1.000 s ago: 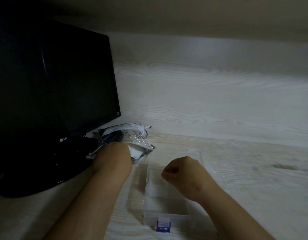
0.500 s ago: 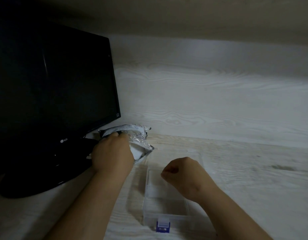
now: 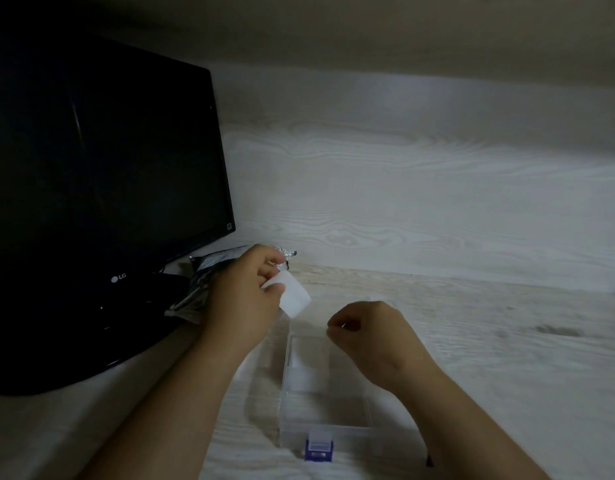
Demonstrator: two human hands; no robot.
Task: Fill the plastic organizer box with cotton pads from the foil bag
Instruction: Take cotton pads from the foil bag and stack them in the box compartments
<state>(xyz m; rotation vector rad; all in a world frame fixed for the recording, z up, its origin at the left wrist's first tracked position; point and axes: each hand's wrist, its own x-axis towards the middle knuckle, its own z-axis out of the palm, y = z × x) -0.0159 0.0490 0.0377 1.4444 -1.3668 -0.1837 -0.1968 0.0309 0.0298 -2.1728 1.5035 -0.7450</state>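
A crinkled foil bag (image 3: 202, 282) lies on the pale wooden desk beside the monitor's base. My left hand (image 3: 245, 289) is just in front of the bag and pinches a white cotton pad (image 3: 294, 294) between thumb and fingers, above the far left corner of the box. The clear plastic organizer box (image 3: 320, 393) stands open near the front edge, with a blue latch (image 3: 319, 449) on its near side. My right hand (image 3: 372, 330) hovers over the far part of the box with its fingers curled; whether it holds the transparent lid edge is unclear.
A black monitor (image 3: 102, 188) with its wide base (image 3: 67, 348) fills the left side. A wooden back wall (image 3: 420, 202) runs behind the desk and a shelf overhangs above. Bare desk surface (image 3: 524, 358) lies to the right of the box.
My left hand was deep inside the foil bag; it has drawn back out to the right with a white cotton pad pinched in its fingers. My right hand has stayed put.
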